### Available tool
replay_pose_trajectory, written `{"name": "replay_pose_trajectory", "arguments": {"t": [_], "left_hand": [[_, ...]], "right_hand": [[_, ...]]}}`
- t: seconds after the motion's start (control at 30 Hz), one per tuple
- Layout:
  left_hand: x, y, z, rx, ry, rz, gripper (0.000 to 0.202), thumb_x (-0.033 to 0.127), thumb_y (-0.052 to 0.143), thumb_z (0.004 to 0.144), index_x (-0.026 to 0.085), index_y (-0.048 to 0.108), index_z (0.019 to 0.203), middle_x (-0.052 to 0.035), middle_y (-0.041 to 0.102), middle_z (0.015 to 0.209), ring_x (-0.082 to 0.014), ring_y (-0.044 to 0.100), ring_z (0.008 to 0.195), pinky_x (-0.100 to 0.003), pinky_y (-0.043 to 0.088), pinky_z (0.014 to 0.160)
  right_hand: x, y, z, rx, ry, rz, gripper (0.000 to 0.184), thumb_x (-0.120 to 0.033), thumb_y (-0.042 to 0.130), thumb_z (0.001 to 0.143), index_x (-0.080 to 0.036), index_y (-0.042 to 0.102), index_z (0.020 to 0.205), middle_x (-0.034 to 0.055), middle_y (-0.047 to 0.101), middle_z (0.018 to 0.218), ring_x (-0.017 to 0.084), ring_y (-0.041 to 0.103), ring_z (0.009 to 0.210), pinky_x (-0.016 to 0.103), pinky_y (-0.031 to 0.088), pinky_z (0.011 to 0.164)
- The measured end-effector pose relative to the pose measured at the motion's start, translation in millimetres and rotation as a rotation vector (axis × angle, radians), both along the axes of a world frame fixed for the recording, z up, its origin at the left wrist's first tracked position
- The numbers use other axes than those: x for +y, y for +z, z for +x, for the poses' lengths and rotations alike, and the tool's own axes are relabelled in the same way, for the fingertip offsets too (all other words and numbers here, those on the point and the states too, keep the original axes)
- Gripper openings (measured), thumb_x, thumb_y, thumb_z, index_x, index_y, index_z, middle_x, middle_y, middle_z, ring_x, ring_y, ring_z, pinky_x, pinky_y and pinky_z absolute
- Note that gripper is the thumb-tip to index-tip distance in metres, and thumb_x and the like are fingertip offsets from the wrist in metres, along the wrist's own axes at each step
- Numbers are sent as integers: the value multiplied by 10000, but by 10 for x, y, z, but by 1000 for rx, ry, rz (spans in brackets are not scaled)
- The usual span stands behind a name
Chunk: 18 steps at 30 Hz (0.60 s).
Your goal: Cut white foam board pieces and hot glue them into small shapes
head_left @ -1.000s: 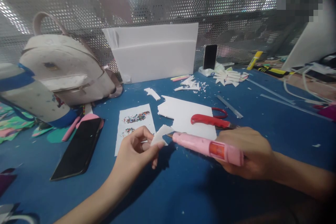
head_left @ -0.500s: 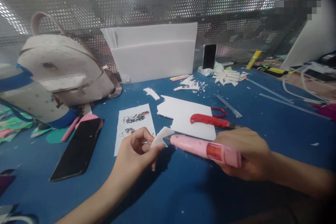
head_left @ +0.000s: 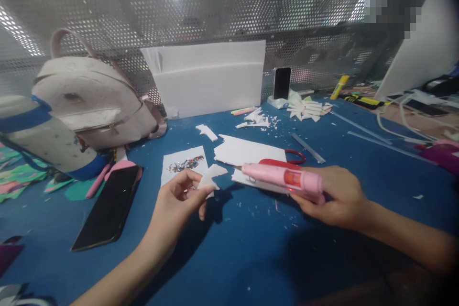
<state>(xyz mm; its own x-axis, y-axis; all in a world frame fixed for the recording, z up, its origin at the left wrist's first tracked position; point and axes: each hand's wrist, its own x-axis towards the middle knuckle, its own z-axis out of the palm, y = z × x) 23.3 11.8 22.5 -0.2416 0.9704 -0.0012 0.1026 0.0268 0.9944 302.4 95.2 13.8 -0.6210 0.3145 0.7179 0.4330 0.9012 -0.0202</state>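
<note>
My left hand (head_left: 175,205) pinches a small white foam piece (head_left: 211,176) between thumb and fingers, a little above the blue table (head_left: 251,253). My right hand (head_left: 335,196) grips a pink glue gun (head_left: 283,178), its thin tip pointing left and stopping a short gap from the foam piece. Behind the gun lies a white foam sheet (head_left: 247,153) with jagged cut edges, and red scissors (head_left: 283,161) rest on it, mostly hidden by the gun.
A paper with glitter (head_left: 182,165) lies left of the sheet. A black phone (head_left: 109,205) lies at front left, beside a white backpack (head_left: 89,100) and a bottle (head_left: 39,136). A white board (head_left: 211,76), a standing phone (head_left: 282,83) and foam scraps (head_left: 308,109) stand at the back.
Both hands have risen slightly and drawn apart. The glue gun's tip, which touched the foam piece, now sits a short gap away from it. The view has tilted a little.
</note>
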Motion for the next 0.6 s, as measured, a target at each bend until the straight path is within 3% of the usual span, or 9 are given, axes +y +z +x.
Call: {"name": "replay_pose_trajectory", "arguments": {"t": [0.17,0.27,0.4,0.5,0.6], "left_hand": [[12,36,-12,7,-28,49,242,259,739,762,180,526,844,87,544,618,-37,494,399,-165,356,467],[1,31,-10,51,-74,54,203,270,724,778,167,549,798,64,556,676,-30,489,409,-172,349,458],[2,-49,-44,77,-186,52,158,293,674,830,159,591,822,35,577,689,-45,496,441,-195,378,482],[16,-124,-87,102,-243,33,158,319,626,870,165,611,904,26,572,704,-58,506,463,-208,401,494],[11,-151,-108,145,-225,48,237,315,610,879,215,587,1093,11,564,848,-49,510,458,-214,410,481]], "right_hand": [[194,184,140,6,-198,155,255,-318,594,878,-208,498,670,-40,473,522,105,418,444,251,311,479],[422,339,295,-6,-451,172,283,-417,545,886,-190,583,720,-7,505,520,128,396,448,263,275,493],[902,427,553,-162,-743,-93,419,-567,476,866,-194,559,693,49,545,560,171,429,503,271,222,519],[1232,318,751,-225,-721,-259,405,-533,465,888,-192,535,681,76,600,622,184,479,551,272,233,540],[1350,138,918,-232,-670,-363,437,-493,396,945,-184,558,682,70,631,616,180,541,565,262,294,560]]}}
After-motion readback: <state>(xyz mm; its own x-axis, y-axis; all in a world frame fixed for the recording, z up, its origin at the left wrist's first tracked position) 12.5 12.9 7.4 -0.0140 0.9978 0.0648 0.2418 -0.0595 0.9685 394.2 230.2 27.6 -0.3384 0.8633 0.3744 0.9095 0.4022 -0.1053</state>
